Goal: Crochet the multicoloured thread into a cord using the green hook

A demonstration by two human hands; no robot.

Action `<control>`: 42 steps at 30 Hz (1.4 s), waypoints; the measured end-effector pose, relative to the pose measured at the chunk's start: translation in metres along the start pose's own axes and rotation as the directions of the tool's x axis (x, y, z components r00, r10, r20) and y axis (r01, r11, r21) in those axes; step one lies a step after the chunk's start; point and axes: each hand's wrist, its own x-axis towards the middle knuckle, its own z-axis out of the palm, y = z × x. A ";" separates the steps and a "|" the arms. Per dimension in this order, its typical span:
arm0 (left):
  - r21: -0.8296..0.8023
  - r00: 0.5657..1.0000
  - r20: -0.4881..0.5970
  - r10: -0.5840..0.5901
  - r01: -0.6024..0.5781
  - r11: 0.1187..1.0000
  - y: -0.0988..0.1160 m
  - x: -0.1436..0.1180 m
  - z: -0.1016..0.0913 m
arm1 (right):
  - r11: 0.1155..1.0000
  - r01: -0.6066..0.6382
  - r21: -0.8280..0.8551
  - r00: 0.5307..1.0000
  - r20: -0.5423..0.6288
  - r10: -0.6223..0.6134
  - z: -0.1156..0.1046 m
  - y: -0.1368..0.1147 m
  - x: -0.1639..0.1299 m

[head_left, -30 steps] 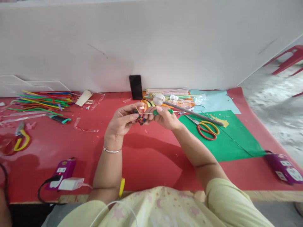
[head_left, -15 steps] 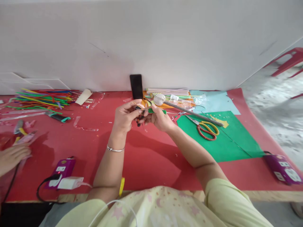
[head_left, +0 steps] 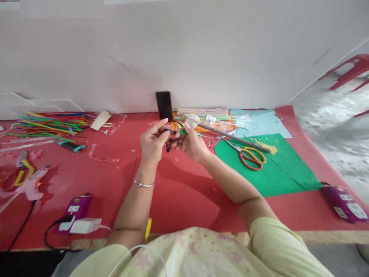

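My left hand (head_left: 152, 144) is closed, its thumb and fingers pinching a small fuzzy black-and-orange piece (head_left: 169, 144). A thin orange strand (head_left: 165, 126) sticks out by its fingertips. My right hand (head_left: 193, 145) is closed on a small shiny green piece (head_left: 194, 132), whose kind I cannot make out. The right fingertips come close to the black-and-orange piece; whether they touch it is hidden. Just beyond my right thumb is a white wrapped ball (head_left: 192, 120) on a grey fuzzy stick (head_left: 235, 137), which extends right across the green sheet (head_left: 288, 169).
Red-and-yellow-handled scissors (head_left: 250, 157) lie on the green sheet. A phone (head_left: 164, 105) leans against the white board. Left are colourful pipe cleaners (head_left: 54, 123), a cutter (head_left: 70, 145), pliers (head_left: 23, 167) and a pink glue gun (head_left: 34, 185). Purple power strips (head_left: 76, 211) sit at both sides.
Another person's hand has left the far left, uncovering the glue gun and pliers. Between my hands the black-and-orange piece has turned slightly and shows more. The view has shifted a little.
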 end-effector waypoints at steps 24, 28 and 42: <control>0.382 0.935 -0.026 0.354 -0.318 0.868 -0.025 -0.002 -0.002 | 0.916 -0.220 0.335 0.957 -0.109 0.269 0.019 -0.011 -0.006; 0.267 0.953 -0.116 0.280 -0.242 0.933 -0.031 -0.006 0.006 | 0.853 -0.214 0.475 0.961 -0.054 0.271 0.030 -0.010 -0.011; -0.085 0.997 0.011 -0.072 0.073 0.994 0.000 0.001 -0.004 | 0.984 -0.128 0.122 0.991 -0.019 0.131 0.000 0.000 0.003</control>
